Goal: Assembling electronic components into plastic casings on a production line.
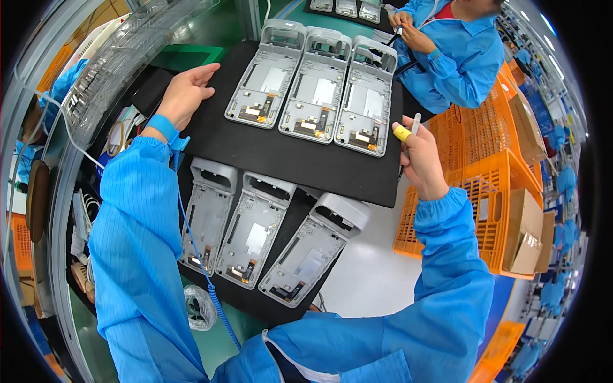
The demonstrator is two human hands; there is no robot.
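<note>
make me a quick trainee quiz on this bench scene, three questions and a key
1. Count: how many grey housings lie on the upper black board?
2. True or false: yellow wrap shows on the person's right hand.
3. Multiple choice: which wrist wears the blue strap?
a) left
b) right
c) both

Key:
1. Three
2. True
3. a

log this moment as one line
left hand: open, by upper black board | right hand: holding slim grey tool | on board: three grey housings
</note>
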